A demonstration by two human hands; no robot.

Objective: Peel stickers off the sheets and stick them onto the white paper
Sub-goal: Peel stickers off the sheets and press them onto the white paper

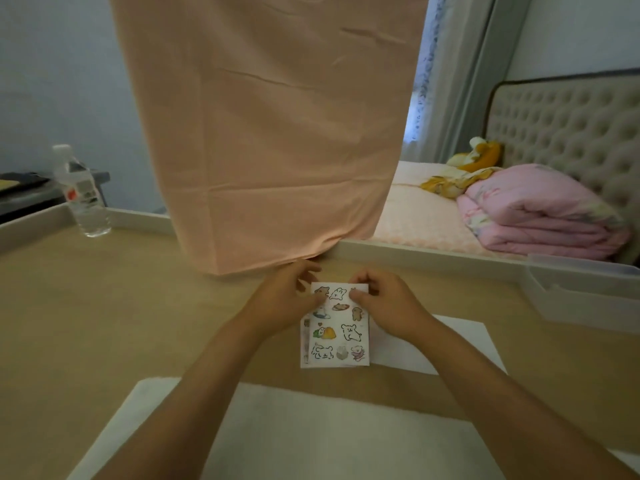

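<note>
Just below the middle of the frame, the sticker sheet (334, 330) sits between both hands, printed with small cartoon animals; a strip of another sheet shows along its left edge, so it looks like a thin stack. I judge it very light, limp and slick-faced: it would bend or slide if handled by one corner. The stickers themselves look thin and easy to tear or crease, so each is best lifted by picking at its outline with a nail while the backing is pinned close by.

The left hand (287, 299) pinches the sheet's upper left, thumb on the face beside a brown sticker, fingers curled behind the top edge. The right hand (384, 303) pinches the upper right the same way, narrowly closed.

White paper (311, 427) lies flat on the worktop (86, 306) at the bottom of the frame, near the sheet; another white sheet (460, 341) lies to the right.
</note>
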